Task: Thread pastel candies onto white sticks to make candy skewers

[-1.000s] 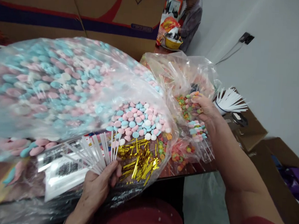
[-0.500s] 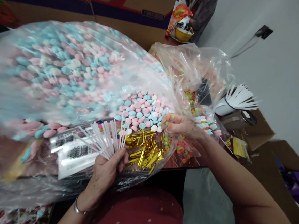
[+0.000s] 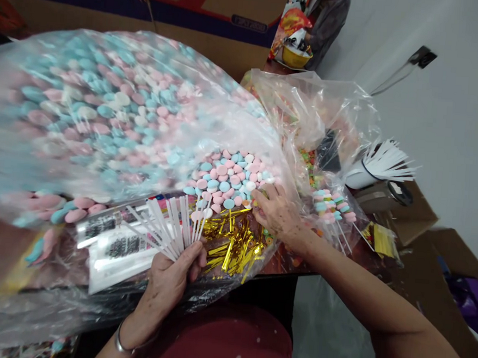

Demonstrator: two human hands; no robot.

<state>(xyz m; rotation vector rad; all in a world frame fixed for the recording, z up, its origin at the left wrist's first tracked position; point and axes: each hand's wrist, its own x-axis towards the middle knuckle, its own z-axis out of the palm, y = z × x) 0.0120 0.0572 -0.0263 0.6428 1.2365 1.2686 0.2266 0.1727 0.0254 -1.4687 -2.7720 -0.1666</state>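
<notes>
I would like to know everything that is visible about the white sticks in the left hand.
The white sticks are many, thin, straight and smooth; whether they are plastic or paper, I cannot tell. Their lower ends are gathered between the thumb and fingers of the left hand, while the upper parts spread like an open fan, pointing away from the person. They are above the printed packets, beside the gold strips, with some tips close to the pink, blue and white candies.

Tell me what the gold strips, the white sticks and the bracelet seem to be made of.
Gold strips: probably foil or metallized plastic, shiny, with bright glints. White sticks: likely smooth plastic, straight and evenly pale, though paper is possible. Bracelet: apparently polished metal, silvery with a bright highlight.
</notes>
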